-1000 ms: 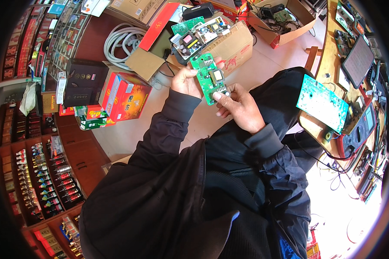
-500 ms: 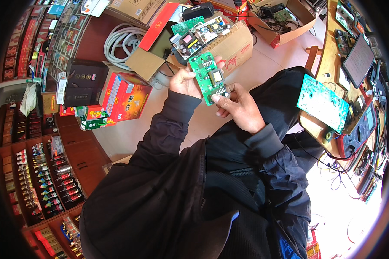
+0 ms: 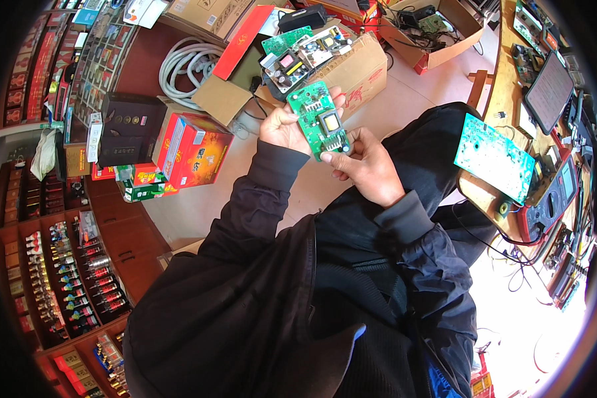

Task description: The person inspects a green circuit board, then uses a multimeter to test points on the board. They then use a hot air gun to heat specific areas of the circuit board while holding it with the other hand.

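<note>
Between both hands I hold a green circuit board [image 3: 310,118], component side up, with a yellow-topped transformer and a row of white pins. My left hand [image 3: 282,128] is closed on its upper left edge, thumb on top, with fingertips showing past the far right edge. Pinching the lower end, my right hand [image 3: 371,166] has its thumb on the board's near edge. Just beyond lies an open cardboard box [image 3: 363,69] with more power boards [image 3: 286,69] and a black power adapter [image 3: 303,18] on top.
To the right, a wooden workbench [image 3: 487,189] carries a larger green circuit board [image 3: 494,156], a red multimeter [image 3: 550,205] and a dark tablet-like panel [image 3: 549,93]. Red gift boxes [image 3: 196,152] and a coiled grey hose [image 3: 186,69] are at left. A carton of cables [image 3: 438,60] sits far back.
The circuit board has turned and tilted slightly in my hands, its top surface now facing me more. Both hands keep their hold and have barely shifted.
</note>
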A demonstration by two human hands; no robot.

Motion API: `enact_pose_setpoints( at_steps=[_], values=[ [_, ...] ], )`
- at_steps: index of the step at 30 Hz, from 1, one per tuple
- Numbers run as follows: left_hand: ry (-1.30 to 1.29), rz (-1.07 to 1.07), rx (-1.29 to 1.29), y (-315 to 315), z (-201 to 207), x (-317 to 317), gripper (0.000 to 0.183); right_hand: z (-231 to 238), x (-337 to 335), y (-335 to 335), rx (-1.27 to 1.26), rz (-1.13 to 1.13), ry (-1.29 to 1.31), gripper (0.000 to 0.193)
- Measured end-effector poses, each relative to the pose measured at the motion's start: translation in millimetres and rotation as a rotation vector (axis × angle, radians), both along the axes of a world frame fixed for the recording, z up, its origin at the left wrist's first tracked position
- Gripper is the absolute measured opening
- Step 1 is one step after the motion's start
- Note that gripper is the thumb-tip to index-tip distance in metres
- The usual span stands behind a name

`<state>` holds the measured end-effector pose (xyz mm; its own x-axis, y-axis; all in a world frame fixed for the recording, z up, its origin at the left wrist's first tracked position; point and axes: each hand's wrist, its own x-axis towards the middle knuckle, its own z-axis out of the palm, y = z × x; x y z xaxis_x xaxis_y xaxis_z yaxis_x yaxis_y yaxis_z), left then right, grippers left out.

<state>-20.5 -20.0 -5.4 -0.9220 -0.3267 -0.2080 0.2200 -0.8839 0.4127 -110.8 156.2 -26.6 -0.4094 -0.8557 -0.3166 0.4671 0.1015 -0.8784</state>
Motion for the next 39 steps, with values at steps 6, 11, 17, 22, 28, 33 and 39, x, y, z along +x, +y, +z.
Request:
enact_pose_setpoints(
  at_steps=[6,11,17,22,28,33,39],
  values=[
    [0.005,0.013,0.058,1.4,0.7,0.7,0.074,3.5,1.4,0.5,0.002,-0.018,0.026,0.044],
    [0.015,0.015,0.098,1.7,0.0,1.3,0.074,3.7,1.4,0.5,0.007,-0.015,0.038,0.045],
    [0.012,0.014,0.098,1.8,-0.2,1.7,0.074,1.9,1.8,0.8,0.002,-0.012,0.039,0.047],
    [0.023,0.01,0.101,1.5,-0.9,1.6,0.074,0.5,1.3,0.7,0.006,-0.009,0.052,0.047],
    [0.016,-0.008,0.043,-1.1,-2.4,0.4,0.073,-0.9,1.6,1.2,0.02,0.004,0.093,0.046],
    [0.0,-0.019,-0.009,-1.8,-2.2,0.1,0.072,-1.2,2.8,1.3,-0.004,0.005,0.115,0.044],
    [-0.025,-0.041,-0.129,-3.9,-3.9,-0.8,0.067,-2.2,2.1,1.8,0.007,0.027,0.12,0.046]
  ],
)
